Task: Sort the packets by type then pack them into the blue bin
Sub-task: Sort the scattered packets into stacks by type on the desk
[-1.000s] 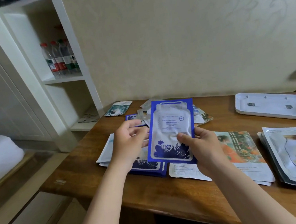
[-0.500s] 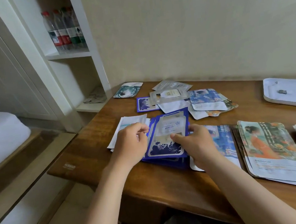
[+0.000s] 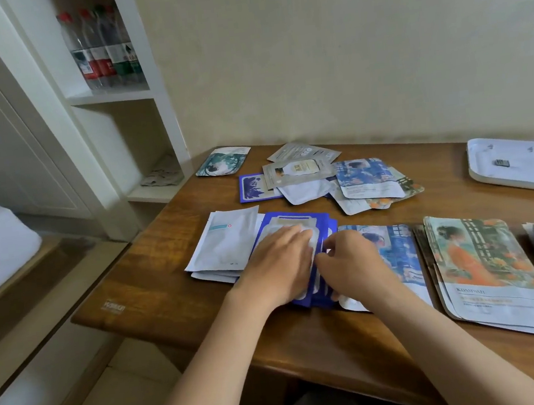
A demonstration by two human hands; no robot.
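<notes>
tabletop (image 3: 306,340): wood, lower half of frame | blue packets (image 3: 294,222): stack at frame centre; judged light, thin, flexible, slippery; take whole stack by both long edges | left hand (image 3: 278,263): fingers (image 3: 292,236) straight, pressing stack flat | right hand (image 3: 354,259): fingers curled at stack's right edge, grasp cannot be told

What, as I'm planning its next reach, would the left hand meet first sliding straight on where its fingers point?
Probably the loose heap of mixed foil packets beyond the dark blue packet stack under the left hand.
</notes>
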